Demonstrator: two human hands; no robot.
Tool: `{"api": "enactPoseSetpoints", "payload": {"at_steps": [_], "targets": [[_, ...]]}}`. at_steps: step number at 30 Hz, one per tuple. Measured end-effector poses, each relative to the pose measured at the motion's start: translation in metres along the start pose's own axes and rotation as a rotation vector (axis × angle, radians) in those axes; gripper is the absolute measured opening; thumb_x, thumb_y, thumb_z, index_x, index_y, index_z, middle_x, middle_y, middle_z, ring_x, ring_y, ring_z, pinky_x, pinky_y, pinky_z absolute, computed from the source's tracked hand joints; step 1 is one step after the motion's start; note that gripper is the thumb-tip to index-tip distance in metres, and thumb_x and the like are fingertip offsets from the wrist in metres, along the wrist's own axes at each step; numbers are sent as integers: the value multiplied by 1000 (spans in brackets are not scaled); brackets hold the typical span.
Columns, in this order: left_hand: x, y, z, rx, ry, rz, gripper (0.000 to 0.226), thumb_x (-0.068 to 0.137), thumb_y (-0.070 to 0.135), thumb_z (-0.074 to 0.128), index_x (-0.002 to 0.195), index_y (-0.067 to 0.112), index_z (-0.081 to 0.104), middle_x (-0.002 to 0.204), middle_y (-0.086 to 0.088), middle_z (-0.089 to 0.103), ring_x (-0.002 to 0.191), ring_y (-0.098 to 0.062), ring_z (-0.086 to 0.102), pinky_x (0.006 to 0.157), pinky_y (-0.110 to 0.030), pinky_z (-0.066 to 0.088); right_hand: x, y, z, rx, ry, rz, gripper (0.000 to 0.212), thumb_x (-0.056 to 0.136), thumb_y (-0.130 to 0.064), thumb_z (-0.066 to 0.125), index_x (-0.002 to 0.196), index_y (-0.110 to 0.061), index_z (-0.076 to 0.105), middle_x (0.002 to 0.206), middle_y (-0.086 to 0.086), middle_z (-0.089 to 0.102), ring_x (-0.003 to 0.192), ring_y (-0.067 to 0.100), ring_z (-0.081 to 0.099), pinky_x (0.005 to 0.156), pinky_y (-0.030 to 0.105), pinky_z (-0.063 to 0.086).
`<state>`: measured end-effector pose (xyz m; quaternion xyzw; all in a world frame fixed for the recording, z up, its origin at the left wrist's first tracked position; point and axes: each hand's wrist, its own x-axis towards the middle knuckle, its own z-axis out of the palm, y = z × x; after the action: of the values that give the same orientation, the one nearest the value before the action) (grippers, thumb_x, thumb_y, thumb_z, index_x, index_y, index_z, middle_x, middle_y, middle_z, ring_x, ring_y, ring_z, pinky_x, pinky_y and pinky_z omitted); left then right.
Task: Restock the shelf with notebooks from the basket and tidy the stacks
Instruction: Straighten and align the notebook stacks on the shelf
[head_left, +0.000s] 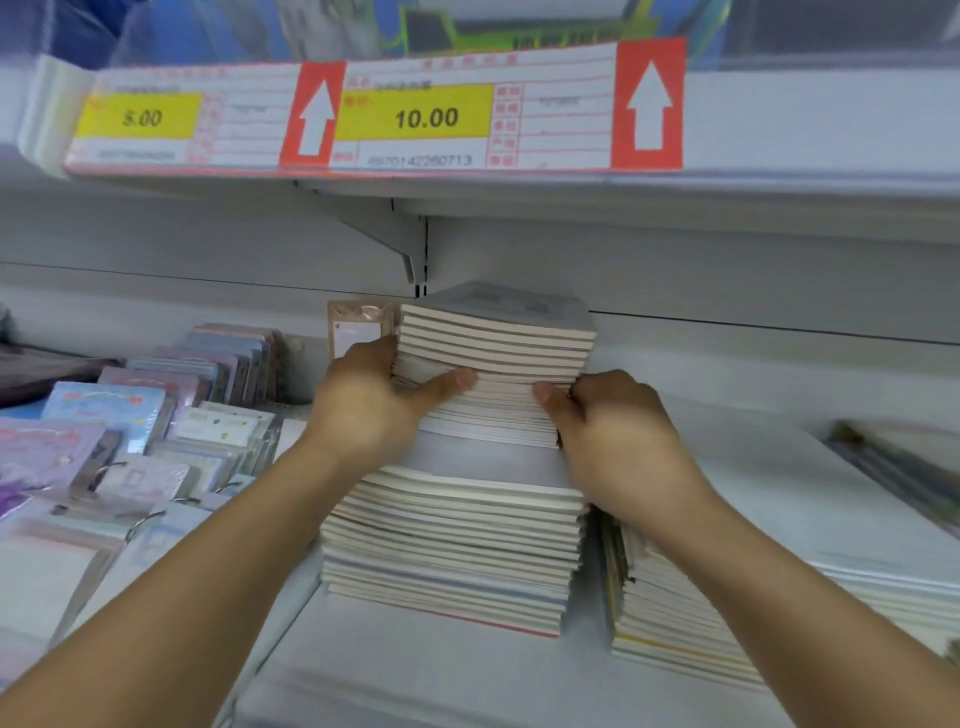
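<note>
**Both hands clamped on a tall stack of notebooks at the shelf**

Left of the left hand (371, 402) lie rows of small ring-bound notepads (156, 415) in clear wrappers, overlapping and leaning back. Behind that hand's fingers a pink-edged packet (358, 327) stands upright against the shelf's back wall (727, 270). Below and right of the right hand (618, 441) sits a lower stack (670, 618) with coloured edges, just beside the tall one; farther right lies a flat white pile (857, 499). Above both hands, the upper shelf's edge carries price labels (415, 117) reading 5.00 and 10.00, each with a red panel and white arrow.

The stack of notebooks (457, 525) stands between the hands on the grey shelf (415, 670). Its pale page edges face the viewer; the upper portion is set back and slightly askew from the lower, with a grey cover showing between them. The left hand grips the upper portion's left side, thumb across the front; the right hand grips the right side, thumb pressed on the front edges
</note>
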<state>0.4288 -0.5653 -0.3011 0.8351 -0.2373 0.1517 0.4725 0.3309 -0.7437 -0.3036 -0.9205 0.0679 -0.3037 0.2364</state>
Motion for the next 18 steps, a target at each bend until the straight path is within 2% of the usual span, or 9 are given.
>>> {"api": "enactPoseSetpoints", "payload": {"at_steps": [2, 4, 5, 7, 9, 11, 12, 14, 18], "targets": [[-3, 3, -5, -80, -63, -32, 71, 52, 70, 71, 110, 29, 69, 105, 17, 72, 101, -5, 66, 95, -29, 51, 1, -4, -9, 136, -149, 73, 37, 97, -45, 55, 74, -17, 59, 75, -3, 61, 77, 18, 58, 64, 18, 41], [-3, 10, -11, -123, -134, -81, 58, 57, 64, 78, 103, 31, 67, 100, 21, 70, 94, 1, 65, 89, -21, 50, 6, -9, -19, 651, -259, 254, 24, 88, -44, 64, 88, -20, 68, 86, -5, 68, 87, 17, 63, 83, 23, 46], [-1, 14, -13, -145, -153, -128, 58, 59, 71, 73, 100, 31, 65, 99, 21, 68, 92, 1, 63, 88, -20, 49, 11, -8, -24, 960, -251, 350, 18, 86, -41, 63, 86, -23, 65, 84, -4, 64, 89, 21, 58, 82, 28, 43], [7, 23, -18, -363, -153, -314, 89, 50, 96, 49, 106, 27, 63, 109, 8, 68, 100, -15, 65, 97, -31, 46, 25, -4, -30, 1354, -202, 498, 33, 85, -54, 57, 85, -21, 54, 77, 0, 53, 84, 24, 52, 71, 29, 39], [20, 23, -16, -709, -143, -446, 109, 51, 100, 34, 118, 20, 64, 121, 0, 66, 109, -24, 63, 100, -38, 44, 36, -7, -26, 1445, -263, 575, 65, 85, -78, 40, 94, -17, 58, 75, 3, 65, 75, 21, 67, 66, 26, 49], [27, 20, -9, -831, -70, -477, 111, 58, 98, 29, 131, 20, 58, 131, -5, 63, 117, -28, 61, 105, -44, 43, 45, -12, -13, 1415, -329, 540, 88, 83, -87, 24, 114, -17, 68, 97, 8, 76, 95, 23, 72, 85, 33, 55], [28, 17, -5, -828, -35, -475, 117, 54, 98, 29, 141, 22, 49, 142, -6, 53, 128, -29, 52, 110, -47, 37, 47, -15, -8, 1353, -326, 522, 91, 82, -88, 20, 121, -21, 68, 107, 8, 75, 105, 25, 69, 92, 36, 52], [27, 13, 0, -826, 7, -451, 127, 46, 98, 29, 151, 28, 31, 156, -1, 34, 142, -27, 35, 116, -50, 26, 49, -21, -3, 1259, -319, 517, 92, 81, -89, 18, 122, -24, 69, 111, 7, 74, 108, 26, 68, 90, 36, 53], [27, 12, -6, -786, -5, -515, 120, 45, 103, 32, 142, 33, 45, 142, 2, 52, 128, -24, 51, 112, -47, 34, 49, -23, -4, 1280, -232, 580, 96, 75, -93, 23, 118, -24, 71, 107, 9, 75, 102, 28, 69, 87, 39, 54]]}}
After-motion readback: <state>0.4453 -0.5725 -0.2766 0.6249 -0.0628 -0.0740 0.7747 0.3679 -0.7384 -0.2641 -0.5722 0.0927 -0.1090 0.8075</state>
